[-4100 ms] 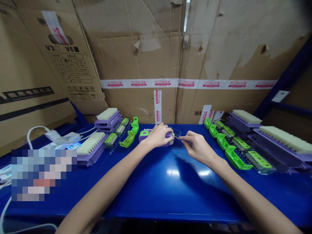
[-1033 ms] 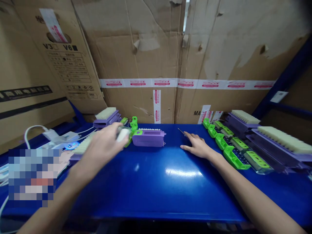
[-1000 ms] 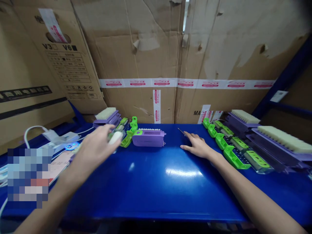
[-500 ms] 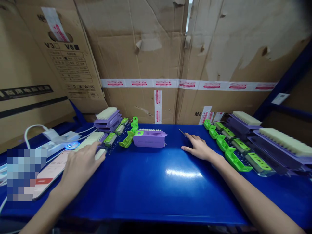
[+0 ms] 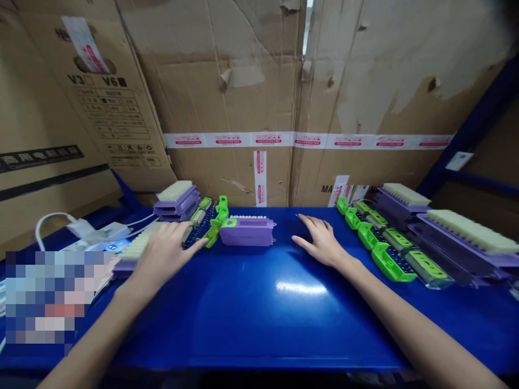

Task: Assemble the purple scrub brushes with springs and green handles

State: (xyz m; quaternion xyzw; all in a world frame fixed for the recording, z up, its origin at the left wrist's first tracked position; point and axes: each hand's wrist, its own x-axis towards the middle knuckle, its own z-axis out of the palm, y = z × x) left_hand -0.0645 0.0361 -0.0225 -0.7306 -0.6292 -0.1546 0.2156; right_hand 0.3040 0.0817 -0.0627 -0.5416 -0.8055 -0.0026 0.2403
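My left hand (image 5: 166, 254) reaches over the left row of parts, fingers stretched out and thumb apart. Its thumb is close to a bright green bracket (image 5: 211, 233), and the fingertips hide part of the clear-and-green pieces (image 5: 198, 216). I cannot tell whether it touches them. My right hand (image 5: 320, 243) hovers low over or rests on the blue table, fingers spread. A thin tip at its index finger is too small to make out. Between the hands lies a purple plastic housing (image 5: 249, 232) with a green end and white teeth along its far side.
Purple parts topped with cream bristle blocks (image 5: 472, 229) stand at the right, beside a row of green brackets (image 5: 368, 236) and clear-and-green pieces (image 5: 399, 240). More bristle-topped parts (image 5: 175, 192) stand at left. White cables and a power strip (image 5: 87, 235) lie far left. Cardboard (image 5: 227, 108) walls the back.
My left hand has moved right and forward, from the near bristle block toward the green brackets. My right hand has shifted slightly left, and the thin dark object near its fingers now barely shows.
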